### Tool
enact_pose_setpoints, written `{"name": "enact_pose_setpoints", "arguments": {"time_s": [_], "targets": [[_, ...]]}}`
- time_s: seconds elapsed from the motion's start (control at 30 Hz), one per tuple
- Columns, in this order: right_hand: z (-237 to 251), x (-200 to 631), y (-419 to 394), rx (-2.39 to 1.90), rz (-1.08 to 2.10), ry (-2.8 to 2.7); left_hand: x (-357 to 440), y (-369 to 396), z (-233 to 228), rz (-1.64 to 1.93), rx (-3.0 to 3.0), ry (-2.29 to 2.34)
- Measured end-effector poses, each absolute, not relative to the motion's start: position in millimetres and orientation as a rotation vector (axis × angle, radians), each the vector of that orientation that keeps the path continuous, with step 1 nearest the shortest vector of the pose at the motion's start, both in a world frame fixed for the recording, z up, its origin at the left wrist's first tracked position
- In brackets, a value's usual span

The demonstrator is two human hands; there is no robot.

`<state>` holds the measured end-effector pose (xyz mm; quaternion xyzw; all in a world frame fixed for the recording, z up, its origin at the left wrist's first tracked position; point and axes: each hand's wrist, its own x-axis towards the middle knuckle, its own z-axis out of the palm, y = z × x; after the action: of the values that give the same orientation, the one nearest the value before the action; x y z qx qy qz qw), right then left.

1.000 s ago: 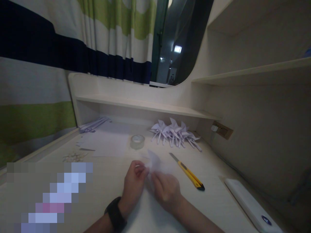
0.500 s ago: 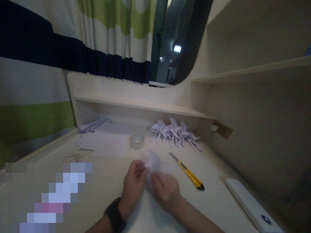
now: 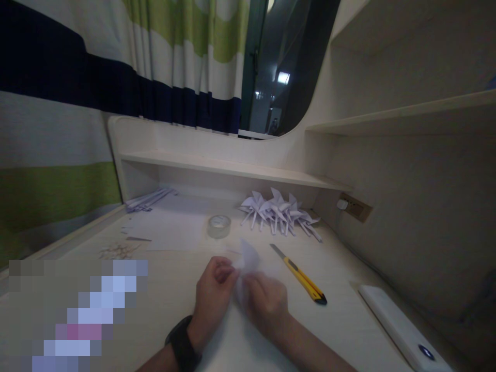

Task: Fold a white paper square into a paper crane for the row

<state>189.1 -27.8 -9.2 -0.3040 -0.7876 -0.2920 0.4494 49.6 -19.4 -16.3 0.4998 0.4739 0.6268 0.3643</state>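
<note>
A white paper pinwheel (image 3: pixel 250 255), blurred, is held between my two hands above the middle of the desk. One pointed blade stands up over the fingers, and much of the rest is hidden. My left hand (image 3: pixel 215 289), with a black watch at the wrist, pinches near its centre from the left. Fingers curled, my right hand (image 3: pixel 268 304) grips its right side close to the left fingertips. Just to the right lies a yellow utility knife (image 3: pixel 302 276) with its blade out. A roll of clear tape (image 3: pixel 219 227) sits beyond the hands.
Several paper pinwheels (image 3: pixel 277 209) on sticks lie in a pile at the back right. White paper sheets (image 3: pixel 174 222) and rolled paper sticks (image 3: pixel 153 199) are at the back left, near small scattered pieces (image 3: pixel 118 251). A long white case (image 3: pixel 399 323) lies along the right side.
My right hand has turned slightly, and the pinwheel's upright blade has tilted a little to the right. My left hand has hardly moved.
</note>
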Motion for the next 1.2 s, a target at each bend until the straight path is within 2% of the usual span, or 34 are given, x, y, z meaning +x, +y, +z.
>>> {"name": "enact_pose_setpoints", "arguments": {"time_s": [0.3,0.53,0.7,0.87,0.97,1.2], "targets": [[-8,193,-31,-0.666,-0.980,-1.979,48,-23,-13,1.574,1.360,1.300],[-11,188,-29,-0.798,-0.554,-1.960,49,-20,-20,1.587,1.351,1.270],[-8,187,-27,-0.846,-0.098,-1.853,49,-15,-24,1.640,1.324,1.186],[4,181,-29,-1.177,0.303,-1.603,50,-15,-19,1.703,1.292,1.185],[8,179,-29,-1.303,0.346,-1.526,50,-17,-16,1.722,1.267,1.197],[0,182,-31,-1.259,0.278,-1.676,50,-19,-19,1.694,1.345,1.192]]}}
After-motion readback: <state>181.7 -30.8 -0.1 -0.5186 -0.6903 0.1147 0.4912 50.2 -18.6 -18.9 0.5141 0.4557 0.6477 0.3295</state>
